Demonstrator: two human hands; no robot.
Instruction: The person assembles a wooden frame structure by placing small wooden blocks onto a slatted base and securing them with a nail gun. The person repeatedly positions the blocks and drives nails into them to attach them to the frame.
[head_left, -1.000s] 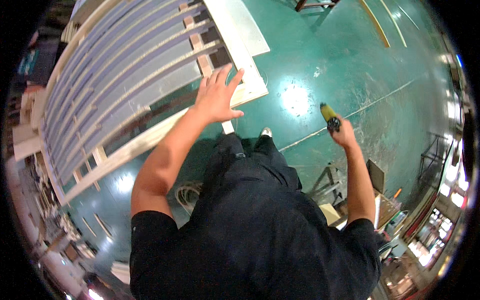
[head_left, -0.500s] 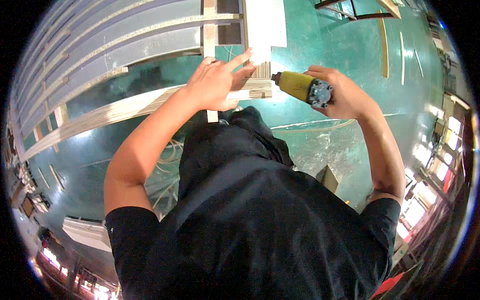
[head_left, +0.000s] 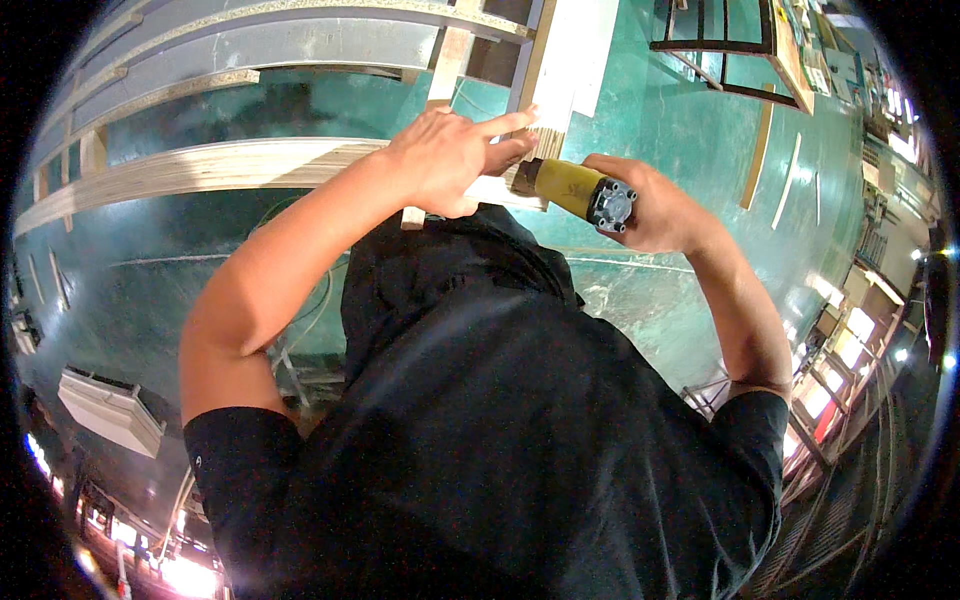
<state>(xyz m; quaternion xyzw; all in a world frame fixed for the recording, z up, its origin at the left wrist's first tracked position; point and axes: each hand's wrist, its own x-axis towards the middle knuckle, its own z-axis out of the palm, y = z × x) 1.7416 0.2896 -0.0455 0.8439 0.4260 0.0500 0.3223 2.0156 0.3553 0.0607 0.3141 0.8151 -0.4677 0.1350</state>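
Note:
My left hand [head_left: 445, 160] lies across the right end of a long pale layered-wood beam [head_left: 250, 165], clamping it. Its thumb rests on the near side, while the index finger stretches to the crosswise piece [head_left: 548, 120] at the corner. In my right hand [head_left: 650, 205] is a yellow gun-shaped power tool [head_left: 570, 185] with a grey bolted rear cap. Its dark nose points left and meets the beam's end; whether it touches is hard to tell. My fingers around its handle are mostly hidden. A thin wooden slat [head_left: 450, 65] crosses under my left hand.
Grey panels with wooden strips [head_left: 330, 50] fill the far left. A white sheet [head_left: 597, 60] lies beyond the corner. Far right are a dark-framed table [head_left: 735, 45] and loose strips [head_left: 760, 145] on the green floor. A pale panel stack [head_left: 110, 410] sits lower left.
My right hand has brought the power tool left, up to the beam's end. My left hand keeps its place at the corner. The whole view has shifted a little.

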